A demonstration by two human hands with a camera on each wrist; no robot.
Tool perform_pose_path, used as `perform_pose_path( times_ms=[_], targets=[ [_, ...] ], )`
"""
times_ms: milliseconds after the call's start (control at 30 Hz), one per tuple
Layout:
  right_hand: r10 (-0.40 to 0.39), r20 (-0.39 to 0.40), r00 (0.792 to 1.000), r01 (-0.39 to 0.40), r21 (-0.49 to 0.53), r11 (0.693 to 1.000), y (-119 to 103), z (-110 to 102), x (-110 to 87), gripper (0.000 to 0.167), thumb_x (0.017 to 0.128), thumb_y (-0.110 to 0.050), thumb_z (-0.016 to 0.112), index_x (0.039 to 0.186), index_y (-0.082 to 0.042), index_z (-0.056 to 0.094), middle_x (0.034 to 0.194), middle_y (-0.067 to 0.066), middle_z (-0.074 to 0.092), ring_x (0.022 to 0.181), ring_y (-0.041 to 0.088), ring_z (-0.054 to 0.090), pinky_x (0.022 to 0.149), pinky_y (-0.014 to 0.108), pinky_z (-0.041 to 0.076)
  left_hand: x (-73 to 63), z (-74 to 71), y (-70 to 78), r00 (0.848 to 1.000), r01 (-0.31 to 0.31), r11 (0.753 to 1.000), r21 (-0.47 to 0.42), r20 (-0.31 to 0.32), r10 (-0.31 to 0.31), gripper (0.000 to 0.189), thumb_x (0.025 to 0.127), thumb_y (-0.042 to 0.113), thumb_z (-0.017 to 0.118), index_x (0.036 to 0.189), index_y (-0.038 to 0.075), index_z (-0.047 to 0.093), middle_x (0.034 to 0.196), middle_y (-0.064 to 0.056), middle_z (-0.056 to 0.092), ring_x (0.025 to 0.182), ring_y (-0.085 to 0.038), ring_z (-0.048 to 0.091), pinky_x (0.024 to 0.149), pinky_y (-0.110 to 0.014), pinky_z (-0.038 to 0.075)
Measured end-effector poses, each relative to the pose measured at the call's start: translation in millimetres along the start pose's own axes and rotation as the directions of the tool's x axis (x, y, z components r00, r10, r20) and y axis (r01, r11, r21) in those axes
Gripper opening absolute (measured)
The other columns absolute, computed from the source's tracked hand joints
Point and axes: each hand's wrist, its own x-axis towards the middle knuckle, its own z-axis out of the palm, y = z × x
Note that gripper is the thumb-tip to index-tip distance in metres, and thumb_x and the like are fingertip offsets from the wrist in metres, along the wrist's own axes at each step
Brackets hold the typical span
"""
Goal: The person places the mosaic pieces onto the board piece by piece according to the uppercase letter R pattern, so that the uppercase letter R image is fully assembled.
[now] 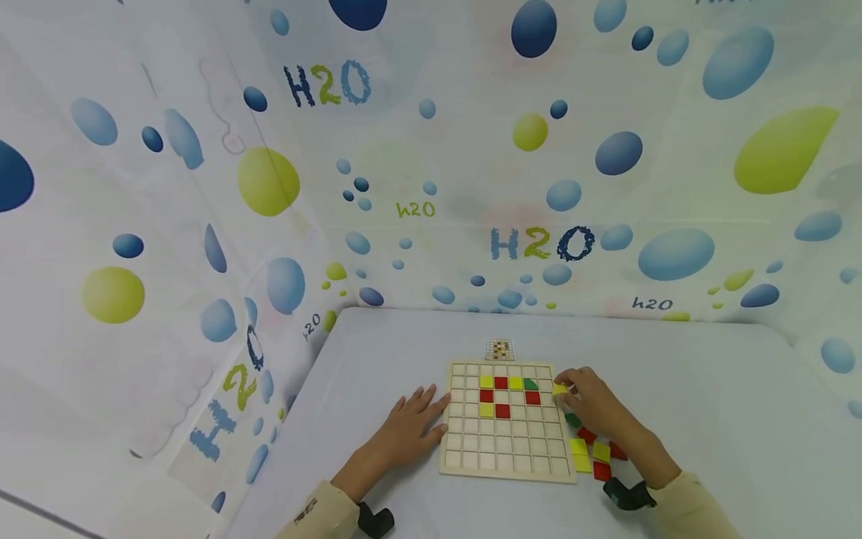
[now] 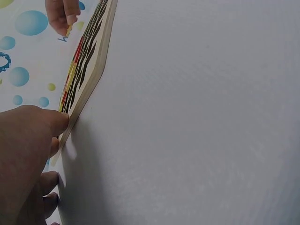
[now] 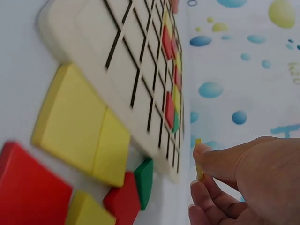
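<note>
Head view: nearest, lower right of the frame, loose red, yellow and green tiles lie on the worktop beside the gridded board, while at lower centre the left hand, fingers extended and spread, touches the board's left edge. Slightly beyond, right of centre, the right hand pinches a yellow tile between thumb and fingers, near the board's right edge. The board bears eight tiles in its upper cells; farther off lie a small patterned card and, filling the upper frame, drop-printed sheeting.
</note>
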Motion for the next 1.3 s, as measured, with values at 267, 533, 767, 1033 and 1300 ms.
perform_pose_path(
  times_ms=[267,533,767,1033,1300],
  targets=[
    [-0.048,-0.039,0.998,0.047,-0.018,0.999,-19,0,1.3,0.025,0.101,-0.010,0.071,0.126,-0.007,0.065,0.122,0.016,0.060,0.109,0.028,0.061,0.099,0.046,0.059,-0.4,-0.9,0.3,1.000,-0.007,1.000,-0.002,-0.004,0.007,0.061,0.109,0.049,0.051,0.165,0.026,0.039,0.173,-0.008,0.030,0.161,-0.035,0.026,0.127,-0.063,0.022],
    [-0.029,-0.033,0.999,0.029,-0.014,0.999,-22,0,4.0,0.027,0.101,-0.011,0.071,0.127,-0.007,0.065,0.122,0.015,0.061,0.109,0.027,0.060,0.097,0.044,0.060,0.4,1.0,-0.9,1.000,0.000,1.000,0.003,-0.005,0.000,0.061,0.109,0.049,0.050,0.165,0.027,0.039,0.173,-0.008,0.030,0.161,-0.035,0.026,0.127,-0.063,0.022],
    [-0.003,-0.008,1.000,0.003,0.024,1.000,-22,5,7.7,0.024,0.100,-0.010,0.072,0.122,-0.010,0.063,0.120,0.011,0.062,0.110,0.026,0.059,0.099,0.044,0.059,-0.3,-0.6,1.2,1.000,0.002,1.000,-0.002,-0.008,-0.002,0.061,0.109,0.048,0.052,0.165,0.026,0.040,0.173,-0.009,0.031,0.161,-0.035,0.026,0.127,-0.063,0.023],
    [-0.011,0.020,1.000,0.010,0.036,0.999,-28,31,12.9,0.015,0.096,-0.010,0.077,0.108,-0.013,0.068,0.107,0.004,0.060,0.099,0.020,0.057,0.092,0.040,0.056,0.5,0.1,-0.1,1.000,0.001,1.000,-0.003,-0.009,-0.001,0.061,0.109,0.049,0.051,0.165,0.026,0.039,0.173,-0.008,0.030,0.161,-0.035,0.025,0.127,-0.063,0.022],
    [-0.093,0.019,0.995,0.095,-0.079,0.992,-42,51,11.1,0.016,0.092,-0.011,0.082,0.096,-0.017,0.069,0.094,-0.004,0.058,0.087,0.014,0.052,0.082,0.037,0.048,0.5,0.9,-0.5,1.000,-0.001,1.000,-0.011,-0.007,0.001,0.061,0.109,0.047,0.051,0.165,0.025,0.040,0.173,-0.009,0.030,0.161,-0.036,0.026,0.127,-0.063,0.022]
  ],
)
